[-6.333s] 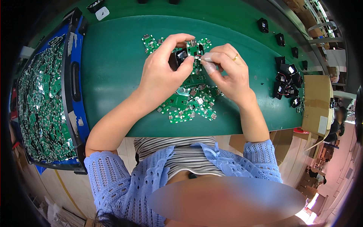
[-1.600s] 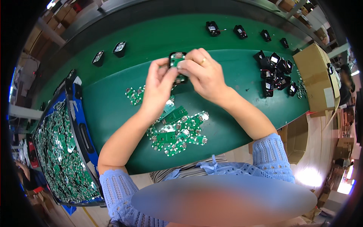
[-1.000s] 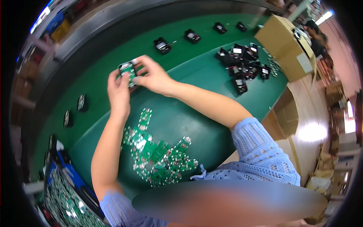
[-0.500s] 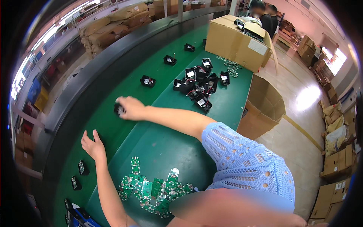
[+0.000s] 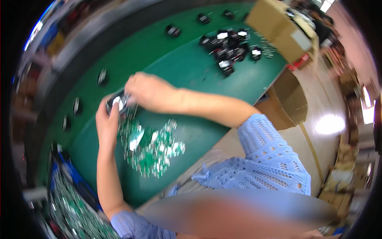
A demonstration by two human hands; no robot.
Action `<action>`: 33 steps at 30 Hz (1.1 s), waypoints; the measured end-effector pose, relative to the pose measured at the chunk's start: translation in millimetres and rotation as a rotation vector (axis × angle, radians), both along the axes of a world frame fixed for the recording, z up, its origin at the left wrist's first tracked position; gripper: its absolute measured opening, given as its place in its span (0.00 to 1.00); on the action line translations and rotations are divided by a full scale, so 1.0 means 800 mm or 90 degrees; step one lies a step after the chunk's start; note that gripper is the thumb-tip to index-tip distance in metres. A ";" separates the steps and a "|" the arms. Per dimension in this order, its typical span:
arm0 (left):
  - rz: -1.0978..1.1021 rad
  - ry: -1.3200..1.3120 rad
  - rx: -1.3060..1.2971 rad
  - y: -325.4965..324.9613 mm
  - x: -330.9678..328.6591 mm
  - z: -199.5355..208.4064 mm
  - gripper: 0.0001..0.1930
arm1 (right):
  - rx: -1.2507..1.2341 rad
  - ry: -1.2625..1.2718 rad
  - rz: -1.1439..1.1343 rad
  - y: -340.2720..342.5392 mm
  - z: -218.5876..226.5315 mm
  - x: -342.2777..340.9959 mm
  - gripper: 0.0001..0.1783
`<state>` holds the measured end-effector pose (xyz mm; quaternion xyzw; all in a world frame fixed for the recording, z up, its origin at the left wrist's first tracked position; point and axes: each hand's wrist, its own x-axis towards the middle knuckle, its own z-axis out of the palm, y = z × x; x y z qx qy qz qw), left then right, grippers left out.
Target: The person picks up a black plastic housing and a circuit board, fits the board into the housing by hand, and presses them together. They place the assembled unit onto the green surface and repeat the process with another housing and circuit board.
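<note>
Just above the loose circuit boards, my left hand (image 5: 106,125) grips a small black plastic housing (image 5: 115,104) with a pale part inside, thumb across it. My right hand (image 5: 155,92) reaches in from the right, its bent fingers closed on the housing's upper right side. Motion blur smears the fingertips and the housing's inner details. Close below both hands lies a heap of green circuit boards (image 5: 153,148) on the green worktop (image 5: 195,125).
Several black housings (image 5: 173,31) sit spaced along the curved green belt (image 5: 131,51). More black housings (image 5: 230,51) are piled at the far right of the worktop, before a cardboard box (image 5: 270,22). A blue-edged bin (image 5: 73,181) full of boards stands at lower left; an open carton (image 5: 292,95) stands right.
My right hand has brought the housing from the belt toward me. My left hand, open before, now holds it too. The whole view has turned and shifted.
</note>
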<state>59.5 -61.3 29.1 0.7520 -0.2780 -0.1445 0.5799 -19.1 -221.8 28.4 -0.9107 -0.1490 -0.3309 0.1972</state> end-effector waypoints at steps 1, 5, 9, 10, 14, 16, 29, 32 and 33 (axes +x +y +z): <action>-0.003 0.001 0.010 0.008 0.000 -0.002 0.11 | 0.034 -0.031 0.044 0.002 -0.002 0.007 0.09; 0.054 -0.143 0.070 0.027 -0.018 -0.004 0.12 | 0.171 -0.015 0.111 0.019 0.015 0.002 0.11; 0.200 -0.248 0.073 0.050 -0.029 -0.016 0.12 | 0.335 0.091 0.161 0.039 0.021 -0.009 0.11; 0.211 -0.242 0.078 0.059 -0.030 -0.021 0.12 | 0.346 0.109 0.160 0.041 0.025 -0.014 0.12; 0.158 0.163 -0.126 0.084 -0.039 -0.035 0.12 | -0.020 0.314 0.069 0.011 0.020 -0.049 0.16; 0.149 0.300 -0.223 0.098 -0.041 -0.034 0.12 | -0.089 0.359 0.093 0.002 0.011 -0.075 0.17; 0.074 0.351 -0.242 0.082 -0.057 -0.034 0.12 | 0.288 0.405 -0.043 -0.019 -0.026 -0.084 0.12; -0.038 0.239 -0.153 0.075 -0.070 -0.021 0.11 | 0.412 0.358 -0.022 -0.020 -0.021 -0.067 0.11; -0.068 0.130 -0.150 0.071 -0.072 -0.024 0.11 | 0.451 0.333 0.011 -0.017 -0.017 -0.060 0.11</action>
